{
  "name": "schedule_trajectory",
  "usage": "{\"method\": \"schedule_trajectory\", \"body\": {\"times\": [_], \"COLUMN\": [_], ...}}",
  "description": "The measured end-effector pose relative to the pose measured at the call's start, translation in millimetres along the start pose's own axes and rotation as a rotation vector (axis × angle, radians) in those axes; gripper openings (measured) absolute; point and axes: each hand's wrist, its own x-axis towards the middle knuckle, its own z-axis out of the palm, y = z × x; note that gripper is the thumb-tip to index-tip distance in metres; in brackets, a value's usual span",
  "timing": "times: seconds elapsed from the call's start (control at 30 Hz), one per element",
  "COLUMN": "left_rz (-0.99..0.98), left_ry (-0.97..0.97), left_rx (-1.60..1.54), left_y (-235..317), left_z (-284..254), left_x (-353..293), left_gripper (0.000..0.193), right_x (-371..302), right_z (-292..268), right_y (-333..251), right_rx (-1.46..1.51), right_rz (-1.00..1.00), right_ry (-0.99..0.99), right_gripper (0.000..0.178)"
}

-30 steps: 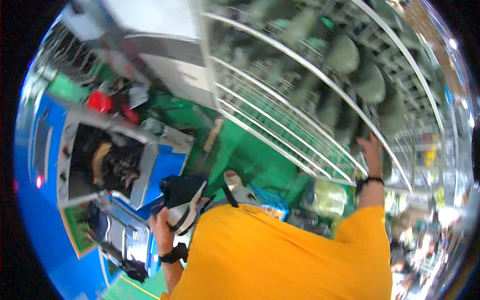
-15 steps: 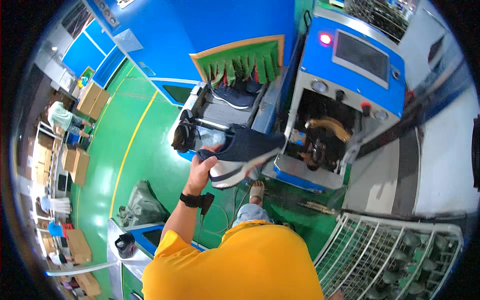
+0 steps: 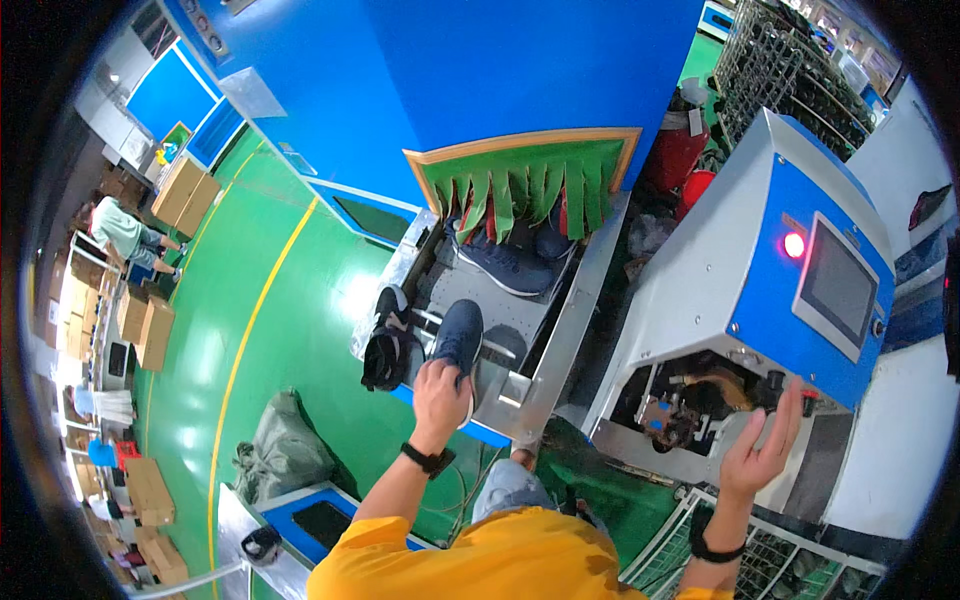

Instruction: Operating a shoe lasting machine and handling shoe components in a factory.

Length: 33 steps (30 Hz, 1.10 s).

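Note:
My left hand point(image 3: 440, 403) is closed on the heel end of a navy sneaker point(image 3: 459, 335) with a white sole. The sneaker's toe points away from me, over the near end of a grey conveyor point(image 3: 480, 299). Further in, another navy sneaker point(image 3: 508, 268) lies on the conveyor by a green strip curtain point(image 3: 520, 184). Beside my held sneaker, at the conveyor's left edge, is a dark shoe with white parts point(image 3: 388, 335). My right hand point(image 3: 765, 448) is raised with fingers stretched out, holding nothing, close to a red button point(image 3: 808, 400) on a blue and white machine point(image 3: 740, 235).
The machine carries a dark screen point(image 3: 838, 285) and a lit red lamp point(image 3: 793, 245). A white wire rack point(image 3: 800, 545) stands at lower right. A grey sack point(image 3: 288, 440) sits on the green floor at left. Far left, a person point(image 3: 125, 232) is near cardboard boxes point(image 3: 185, 195).
The sneaker in my left hand has turned from pointing right to pointing away, over the conveyor's end. My right hand has come into view by the machine. The view has shifted.

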Motion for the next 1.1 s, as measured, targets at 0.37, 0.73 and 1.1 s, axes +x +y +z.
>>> {"method": "schedule_trajectory", "body": {"times": [0.37, 0.73, 1.1], "left_rz": [-0.854, -0.652, 0.000], "left_ry": [-0.061, 0.144, -0.178], "left_rx": [-0.343, -0.802, -1.655], "left_y": [-49, -31, 135], "left_z": [233, 134, -126], "left_x": [261, 198, -1], "left_gripper": [0.089, 0.034, 0.039], "right_x": [51, 58, 26], "right_z": [114, 115, 13], "right_y": [9, 6, -102], "right_rx": [-0.456, -0.471, 1.571], "right_rz": [-0.313, -0.349, 0.391], "right_ry": [0.253, 0.249, -0.278], "right_gripper": [0.061, 0.059, 0.102]}}
